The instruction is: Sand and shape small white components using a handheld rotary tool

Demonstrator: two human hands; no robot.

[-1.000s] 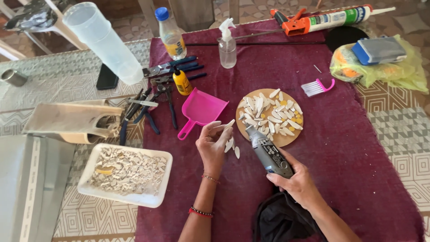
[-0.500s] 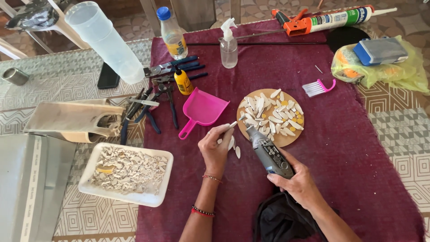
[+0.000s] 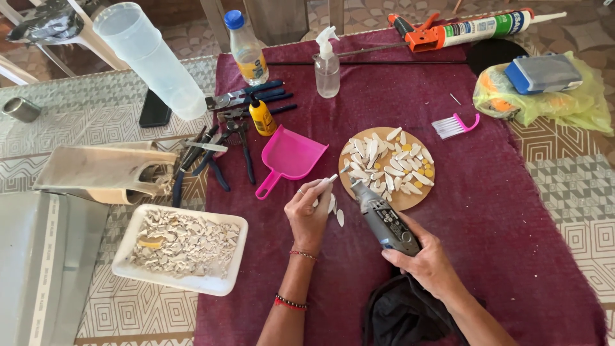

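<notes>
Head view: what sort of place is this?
Likely a home craft table, not a factory. The right hand holds a rotary tool, the left hand a small white piece. Pliers and a tray of shell bits lie on a maroon cloth.

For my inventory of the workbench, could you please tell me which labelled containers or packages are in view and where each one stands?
Sealant tube: far right, lying in an orange gun, white with green label.
Drink bottle: far edge, upright, blue cap, yellow label.
Small yellow bottle: beside the pliers, black nozzle.
Spray bottle: centre back, clear, unlabelled.
</notes>
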